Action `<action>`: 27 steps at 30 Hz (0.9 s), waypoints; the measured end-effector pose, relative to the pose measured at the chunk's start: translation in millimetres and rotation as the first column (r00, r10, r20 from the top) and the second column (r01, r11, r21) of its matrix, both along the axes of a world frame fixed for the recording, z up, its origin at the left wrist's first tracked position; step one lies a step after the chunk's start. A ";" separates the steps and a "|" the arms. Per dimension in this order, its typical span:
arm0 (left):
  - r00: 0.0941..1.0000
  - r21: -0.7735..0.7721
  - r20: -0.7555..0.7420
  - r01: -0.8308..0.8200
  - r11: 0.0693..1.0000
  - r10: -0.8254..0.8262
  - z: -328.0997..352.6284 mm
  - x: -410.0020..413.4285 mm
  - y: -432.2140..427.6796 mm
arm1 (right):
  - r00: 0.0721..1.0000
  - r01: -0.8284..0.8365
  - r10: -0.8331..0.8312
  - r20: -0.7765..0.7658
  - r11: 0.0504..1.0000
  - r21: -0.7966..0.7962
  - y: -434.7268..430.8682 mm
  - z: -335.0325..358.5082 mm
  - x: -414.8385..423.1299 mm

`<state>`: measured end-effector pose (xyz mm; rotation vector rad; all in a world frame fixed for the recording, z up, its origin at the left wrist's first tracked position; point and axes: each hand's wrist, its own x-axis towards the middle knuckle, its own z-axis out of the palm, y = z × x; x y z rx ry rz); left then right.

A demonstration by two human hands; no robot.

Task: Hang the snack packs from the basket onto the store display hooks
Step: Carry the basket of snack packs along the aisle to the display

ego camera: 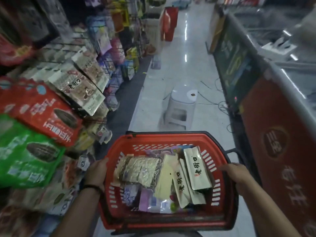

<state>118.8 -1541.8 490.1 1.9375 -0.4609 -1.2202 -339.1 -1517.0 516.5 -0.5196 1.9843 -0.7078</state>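
I carry a red plastic basket low in front of me. My left hand grips its left rim and my right hand grips its right rim. Inside lie several snack packs: a clear pack of sunflower seeds, cream packs with black lettering, and small purple and white packets at the near side. The display rack runs along my left, with hanging packs in green, red and beige. The hooks themselves are hidden behind the packs.
A white plastic stool stands in the aisle just beyond the basket. A chest freezer with a red front lines the right side, with cables on the floor beside it. The tiled aisle runs ahead to a red stand.
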 end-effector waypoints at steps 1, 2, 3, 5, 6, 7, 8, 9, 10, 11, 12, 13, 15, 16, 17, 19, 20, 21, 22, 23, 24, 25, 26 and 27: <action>1.000 0.007 -0.008 -0.024 1.000 0.024 2.1 -8.5 -23.1 | 1.000 0.001 -0.001 0.003 1.000 -0.004 -24.5 -1.4 -9.7; 0.999 0.043 0.002 -0.036 0.998 0.036 4.2 -17.5 -43.9 | 1.000 0.000 0.000 0.006 1.000 -0.005 -48.4 -2.0 -19.0; 0.998 0.058 0.037 -0.059 0.997 0.057 4.5 -24.3 -63.6 | 1.000 0.002 -0.002 0.013 1.000 -0.006 -72.7 -1.5 -27.1; 0.992 0.022 0.092 -0.085 0.996 0.083 13.6 -41.1 -98.3 | 0.999 -0.015 0.015 0.045 1.000 0.005 -122.4 -0.2 -39.2; 0.991 0.015 0.095 -0.094 0.995 0.092 14.8 -45.7 -117.8 | 0.998 -0.029 0.028 0.061 1.000 0.010 -149.1 0.3 -44.2; 0.990 0.031 0.093 -0.108 0.994 0.105 16.1 -50.1 -138.8 | 0.997 -0.038 0.037 0.065 0.999 0.010 -176.1 0.8 -47.5; 0.989 0.054 0.084 -0.126 0.991 0.121 14.3 -51.3 -159.2 | 0.997 -0.042 0.041 0.063 0.999 0.006 -201.7 2.1 -49.3; 0.988 0.066 0.079 -0.140 0.988 0.134 4.1 -46.3 -179.8 | 0.997 -0.046 0.046 0.056 0.999 0.009 -226.6 3.9 -49.7; 0.987 0.074 0.086 -0.143 0.987 0.137 -2.8 -43.3 -200.3 | 0.997 -0.054 0.053 0.055 0.998 0.013 -251.7 4.0 -50.1; 0.985 0.097 0.107 -0.145 0.985 0.134 -15.8 -38.0 -221.5 | 0.997 -0.056 0.056 0.056 0.998 0.014 -277.5 3.8 -49.8; 0.984 0.105 0.122 -0.144 0.984 0.131 -30.9 -31.2 -243.3 | 0.997 -0.059 0.058 0.058 0.998 0.008 -303.5 3.8 -49.6; 0.983 0.103 0.127 -0.143 0.984 0.129 -47.6 -22.4 -266.3 | 0.996 -0.064 0.063 0.056 0.998 0.009 -332.2 2.9 -49.6; 0.980 0.063 0.134 -0.159 0.985 0.149 -63.8 -11.4 -310.8 | 0.996 -0.081 0.080 0.047 0.997 0.017 -388.2 -3.0 -42.5; 0.979 0.050 0.129 -0.167 0.985 0.160 -79.0 -2.5 -333.0 | 0.995 -0.087 0.086 0.039 0.996 0.012 -412.4 -5.4 -36.2; 0.983 0.046 0.104 -0.157 0.987 0.151 -77.6 -3.0 -355.0 | 0.995 -0.095 0.095 0.033 0.995 0.010 -437.3 -7.3 -30.5; 0.988 0.079 0.097 -0.130 0.988 0.122 -88.2 9.8 -400.2 | 0.996 -0.091 0.091 0.004 0.996 0.011 -487.7 -8.6 -20.7; 0.987 0.075 0.092 -0.137 0.988 0.130 -85.3 11.2 -417.9 | 0.995 -0.095 0.095 -0.004 0.995 0.013 -509.6 -7.2 -15.7; 0.989 0.079 0.067 -0.136 0.987 0.131 -97.3 20.1 -437.5 | 0.993 -0.114 0.114 -0.008 0.993 0.018 -532.3 -4.3 -10.5; 0.988 0.081 0.060 -0.149 0.986 0.145 -102.0 25.7 -457.3 | 0.990 -0.143 0.143 -0.013 0.990 0.020 -555.5 0.3 -5.1; 0.985 0.092 0.073 -0.160 0.983 0.154 -83.1 19.5 -474.7 | 0.986 -0.167 0.167 -0.021 0.986 0.019 -578.6 3.7 -0.6; 0.981 0.085 0.089 -0.178 0.980 0.171 -69.4 15.8 -492.5 | 0.982 -0.184 0.184 -0.034 0.983 0.014 -601.4 7.1 3.9; 0.977 0.082 0.103 -0.197 0.977 0.189 -60.8 14.1 -509.0 | 0.979 -0.196 0.196 -0.050 0.981 0.008 -624.3 9.6 8.4; 0.972 0.080 0.105 -0.220 0.972 0.211 -53.7 11.0 -523.7 | 0.977 -0.207 0.207 -0.059 0.978 0.005 -646.5 11.6 13.2; 0.968 0.083 0.093 -0.242 0.967 0.234 -48.2 8.5 -536.7 | 0.973 -0.222 0.222 -0.061 0.975 0.003 -669.0 12.2 17.5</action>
